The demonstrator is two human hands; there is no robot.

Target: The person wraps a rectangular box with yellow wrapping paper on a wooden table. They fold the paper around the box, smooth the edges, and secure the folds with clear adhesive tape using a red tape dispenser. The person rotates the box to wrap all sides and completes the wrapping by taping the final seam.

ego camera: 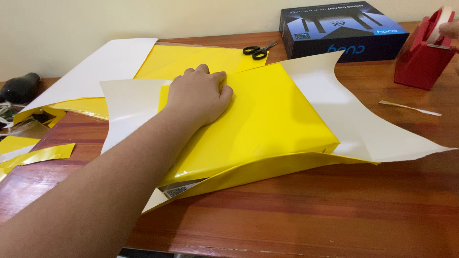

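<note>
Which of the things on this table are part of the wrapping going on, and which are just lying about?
In use:
left hand pressing the yellow-wrapped box
right hand at the red tape dispenser

Lying about:
black scissors
dark blue carton
yellow paper scraps
paper strip
</note>
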